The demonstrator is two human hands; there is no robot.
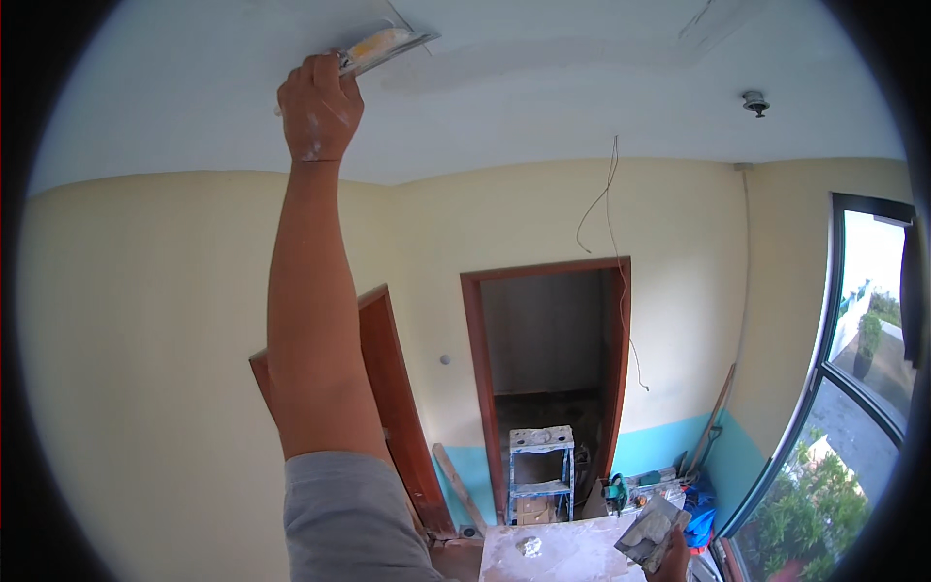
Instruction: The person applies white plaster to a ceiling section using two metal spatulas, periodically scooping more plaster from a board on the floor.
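Note:
My left hand (320, 107) is raised to the white ceiling (543, 87), its fingers wrapped round a metal trowel (388, 48) with pale yellowish compound on it. The trowel lies against the ceiling beside a greyish smoothed patch. Low at the right, my right hand (669, 560) grips a square, plaster-smeared metal plate (648, 532). Beneath it is a white board (582, 553) with a small lump of plaster (529, 546) on it.
A stepladder (540, 436) stands at a dark doorway (465, 330); another wooden door (378, 330) is left of it. Wires (609, 194) hang from the ceiling near a fixture (755, 102). Tools (621, 493) lie along the wall. A tall window (844, 378) is on the right.

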